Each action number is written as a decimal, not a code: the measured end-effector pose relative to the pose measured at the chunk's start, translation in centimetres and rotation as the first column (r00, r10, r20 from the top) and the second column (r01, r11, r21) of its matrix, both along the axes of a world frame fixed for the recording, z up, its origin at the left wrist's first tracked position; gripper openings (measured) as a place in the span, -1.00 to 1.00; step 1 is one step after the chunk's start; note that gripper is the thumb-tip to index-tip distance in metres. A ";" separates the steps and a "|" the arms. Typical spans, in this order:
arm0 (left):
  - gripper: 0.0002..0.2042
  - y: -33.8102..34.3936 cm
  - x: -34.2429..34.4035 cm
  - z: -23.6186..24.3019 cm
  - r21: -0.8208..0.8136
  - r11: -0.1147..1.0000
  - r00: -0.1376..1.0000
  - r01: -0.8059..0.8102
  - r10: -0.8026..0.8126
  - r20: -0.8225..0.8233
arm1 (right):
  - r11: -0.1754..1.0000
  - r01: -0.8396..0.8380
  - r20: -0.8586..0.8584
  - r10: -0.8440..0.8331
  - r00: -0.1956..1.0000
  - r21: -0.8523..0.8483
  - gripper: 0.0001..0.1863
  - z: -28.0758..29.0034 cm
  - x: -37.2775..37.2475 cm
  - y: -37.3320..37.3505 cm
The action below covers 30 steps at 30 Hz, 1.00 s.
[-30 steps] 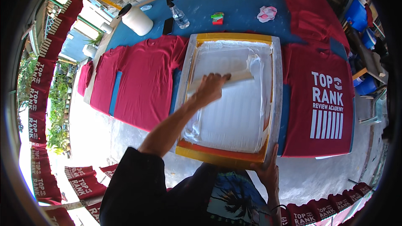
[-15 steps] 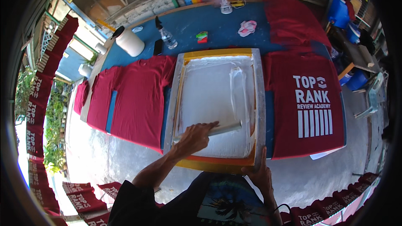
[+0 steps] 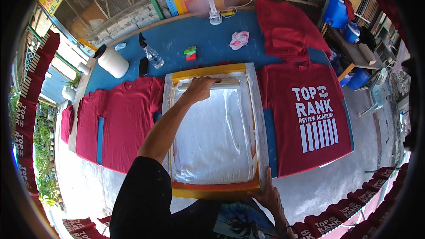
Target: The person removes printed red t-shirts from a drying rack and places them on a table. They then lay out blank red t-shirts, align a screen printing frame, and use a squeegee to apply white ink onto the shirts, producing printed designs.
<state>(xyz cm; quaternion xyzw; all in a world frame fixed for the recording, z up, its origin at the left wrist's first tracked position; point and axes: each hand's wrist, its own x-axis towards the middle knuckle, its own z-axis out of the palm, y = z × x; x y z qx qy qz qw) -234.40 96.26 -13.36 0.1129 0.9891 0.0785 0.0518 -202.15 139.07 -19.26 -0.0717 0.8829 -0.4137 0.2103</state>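
My left hand (image 3: 200, 89) is closed around a squeegee (image 3: 229, 82), which lies across the far end of a screen printing frame (image 3: 261, 132). Whitish ink (image 3: 203, 137) coats the mesh, with thicker streaks down its right side. At the near right corner of the frame, my right hand (image 3: 269, 195) grips the edge, one finger stretched along the outer side and the thumb by the near bar. Whatever lies beneath the frame is mostly hidden.
Plain maroon T-shirts (image 3: 130, 124) lie left of the frame; a printed maroon T-shirt (image 3: 287, 137) lies right. Along the blue table (image 3: 172, 40) stand a white jar (image 3: 113, 62), a spray bottle (image 3: 153, 57), a phone (image 3: 143, 67), a crumpled cloth (image 3: 239, 40) and a small fan (image 3: 214, 15).
My left hand has pushed the squeegee from the near part of the screen to its far end. My right hand stays at the near right corner. The view has shifted.
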 end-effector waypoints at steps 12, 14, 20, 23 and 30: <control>-0.28 5.5 19.5 -1.3 0.041 0.999 1.000 0.018 -0.018 0.012 | 0.998 -0.019 -0.049 0.016 0.999 -0.065 0.42 -0.2 0.0 -0.1; -0.28 7.3 24.2 -1.2 0.059 0.998 0.999 0.021 -0.020 -0.026 | 0.996 -0.033 -0.084 0.026 0.996 -0.080 0.42 -0.3 0.1 0.0; -0.25 12.0 34.6 -0.2 0.121 0.991 0.999 -0.049 0.047 0.021 | 0.997 -0.018 -0.018 0.016 1.000 -0.080 0.40 -0.1 0.1 0.0; -0.31 13.1 36.6 -0.3 0.124 0.991 0.996 -0.059 0.066 -0.052 | 0.995 -0.019 -0.039 0.015 0.999 -0.100 0.39 0.0 0.0 -0.1; -0.27 14.4 38.0 -1.5 0.147 0.984 0.990 -0.105 0.118 -0.083 | 0.993 -0.046 -0.083 0.037 0.996 -0.109 0.38 0.1 0.2 0.0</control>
